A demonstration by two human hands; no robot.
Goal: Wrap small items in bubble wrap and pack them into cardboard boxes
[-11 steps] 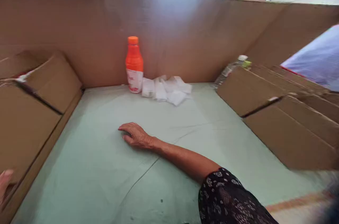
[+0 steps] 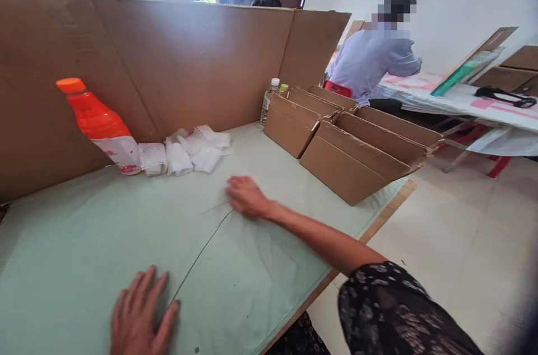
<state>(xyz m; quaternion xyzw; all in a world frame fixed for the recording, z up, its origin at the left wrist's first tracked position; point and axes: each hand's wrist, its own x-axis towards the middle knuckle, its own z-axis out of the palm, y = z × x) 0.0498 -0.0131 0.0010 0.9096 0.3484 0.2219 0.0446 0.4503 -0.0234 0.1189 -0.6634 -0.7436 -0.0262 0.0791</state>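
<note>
My right hand (image 2: 246, 196) lies flat on the pale green paper sheet (image 2: 84, 243) that covers the table, near its middle, with nothing in it. Close to the near edge, my left hand (image 2: 140, 316) presses palm down on the same sheet, fingers spread and empty. An orange bottle (image 2: 98, 122) with an orange cap stands at the back left against the cardboard wall (image 2: 189, 58). Several white foam net sleeves (image 2: 185, 153) lie in a heap right beside it, a short way beyond my right hand.
Open cardboard boxes (image 2: 348, 148) lie at the table's right end, with a clear water bottle (image 2: 268, 102) behind them. A seated person in a light blue shirt (image 2: 370, 61) works at another table (image 2: 462, 100) to the right. Tiled floor (image 2: 458, 232) lies past the table edge.
The view has swung to the right, so the bottle and sleeves now sit at the left. My left hand has come onto the sheet at the near edge. My right hand stays flat on the paper.
</note>
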